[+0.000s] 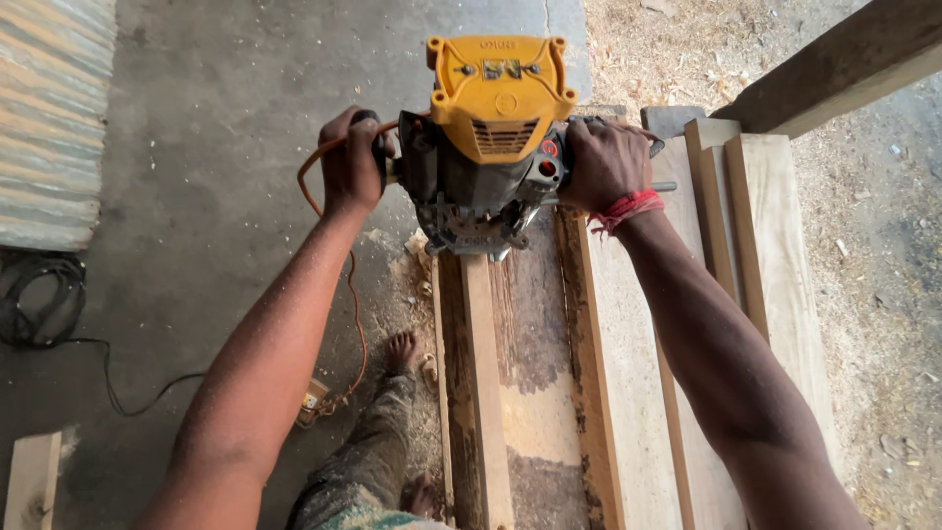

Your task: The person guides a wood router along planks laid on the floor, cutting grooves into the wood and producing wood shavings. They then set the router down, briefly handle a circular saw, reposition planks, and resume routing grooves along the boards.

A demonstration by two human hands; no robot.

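Both hands wrapped tight on side handles of yellow-topped grey electric router point(496, 137): left hand point(351, 162) at 9 o'clock, right hand point(603, 162) at 3. Router sits at 12 o'clock end of long pale wooden plank point(481, 383), mid-cut; next calls for steady, level feed.

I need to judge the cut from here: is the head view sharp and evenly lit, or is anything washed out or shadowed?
Head view: sharp on the yellow router and both hands, left hand, right hand; daylight brightens the sawdust ground at right without glare; the concrete floor at left lies dimmer; the plank under the router is shaded.
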